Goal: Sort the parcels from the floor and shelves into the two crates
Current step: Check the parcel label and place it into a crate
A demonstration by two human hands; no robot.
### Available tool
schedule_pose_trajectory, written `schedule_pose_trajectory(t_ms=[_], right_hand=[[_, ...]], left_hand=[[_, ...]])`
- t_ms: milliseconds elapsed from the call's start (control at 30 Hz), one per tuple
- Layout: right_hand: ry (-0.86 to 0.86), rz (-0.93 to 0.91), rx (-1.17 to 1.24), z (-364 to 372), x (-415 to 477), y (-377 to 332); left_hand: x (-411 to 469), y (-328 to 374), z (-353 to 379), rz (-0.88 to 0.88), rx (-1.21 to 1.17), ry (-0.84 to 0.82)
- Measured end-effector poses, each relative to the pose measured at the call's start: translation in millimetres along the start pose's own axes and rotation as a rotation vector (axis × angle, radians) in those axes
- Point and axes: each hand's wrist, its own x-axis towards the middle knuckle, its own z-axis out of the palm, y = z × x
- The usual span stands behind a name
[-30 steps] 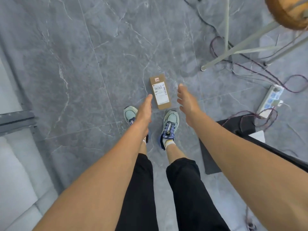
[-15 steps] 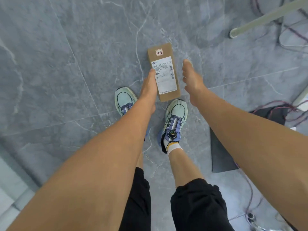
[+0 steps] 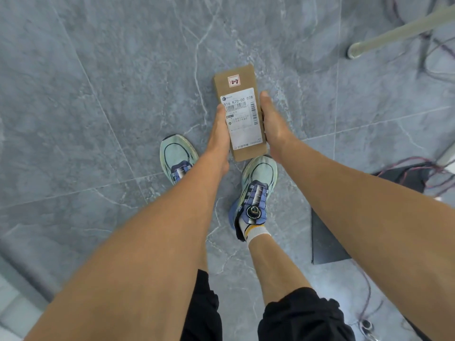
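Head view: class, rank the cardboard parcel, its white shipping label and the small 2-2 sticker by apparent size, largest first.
1. cardboard parcel
2. white shipping label
3. 2-2 sticker
All lie on one face, so the order is sure.

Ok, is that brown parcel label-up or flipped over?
Label-up: on the parcel, the white shipping label and small 2-2 sticker face the camera; the left hand and right hand hold its long sides.
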Motion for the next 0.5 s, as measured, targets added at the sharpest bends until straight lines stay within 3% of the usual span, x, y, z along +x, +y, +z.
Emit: schedule_pose_trajectory(t_ms=[233,500], right_hand=[[-0.017,-0.066,0.070,9.1,-49.6,-41.1],[-0.081,-0.265,0.069,45.2,-175.6,-159.2]], left_hand=[[-43.6,30.5,-18.5,0.126,-0.082,-0.019],[-175.5,124.2,-69.9,0.400,-0.154,-0.017]])
